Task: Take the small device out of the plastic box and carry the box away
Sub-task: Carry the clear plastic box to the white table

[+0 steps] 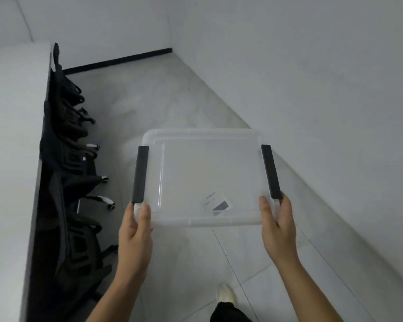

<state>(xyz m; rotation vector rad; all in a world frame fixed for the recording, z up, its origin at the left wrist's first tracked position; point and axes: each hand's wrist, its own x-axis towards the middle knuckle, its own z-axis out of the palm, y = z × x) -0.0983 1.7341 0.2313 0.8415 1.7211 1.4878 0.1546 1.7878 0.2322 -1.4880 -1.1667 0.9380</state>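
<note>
A clear plastic box with a black latch handle on each side hangs in the air in front of me, above the floor. A small paper label shows near its near right corner. My left hand grips the box's near left corner, just below the left black handle. My right hand grips the near right corner below the right handle. No small device is visible in the box or anywhere in view.
A long white table runs along the left, with several black office chairs tucked against it. A white wall bounds the right. Grey tiled floor stretches ahead to a corner. My foot shows below.
</note>
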